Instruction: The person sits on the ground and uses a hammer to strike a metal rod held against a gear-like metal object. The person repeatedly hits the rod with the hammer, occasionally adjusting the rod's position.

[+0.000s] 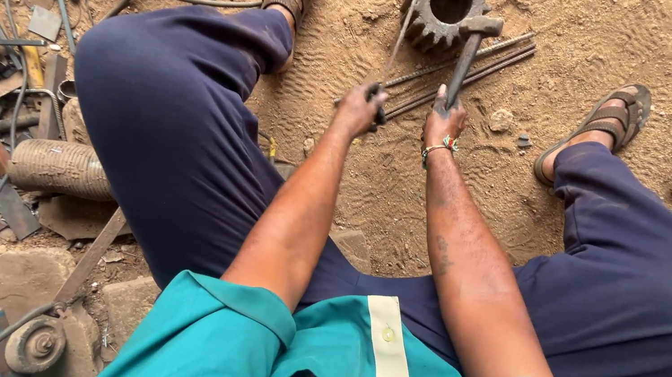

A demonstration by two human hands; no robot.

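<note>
Your left hand has its fingers clenched around a thin metal rod. Your right hand grips a hammer, its head just beyond your fingers, touching a rusty gear on the sandy floor.

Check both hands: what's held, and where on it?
Right hand grips the hammer low on its handle. Left hand grips a thin rod at its lower end.

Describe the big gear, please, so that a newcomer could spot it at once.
Look at the sandy ground between the two sandalled feet, beyond the right hand gripping the hammer. The gear lies there by the rods: rusty, thick, toothed, with one round hole.
</note>
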